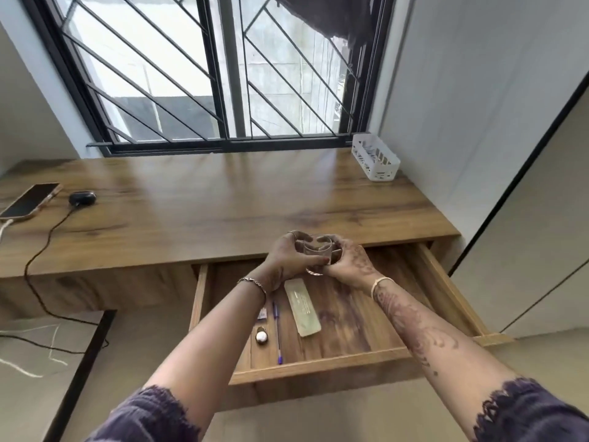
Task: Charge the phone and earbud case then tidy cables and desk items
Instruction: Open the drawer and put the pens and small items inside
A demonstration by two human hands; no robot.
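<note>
Both hands hold a roll of clear tape above the open drawer, near the desk's front edge. My left hand grips its left side and my right hand grips its right side. At the far left of the wooden desk lies the phone with a white cable plugged in. Beside it sits the black earbud case, with a black cable running off the desk edge to the floor.
In the drawer lie a pale flat case, a blue pen, a small round item and a small packet. A white slotted basket stands at the back right corner by the window. Cables trail on the floor at left.
</note>
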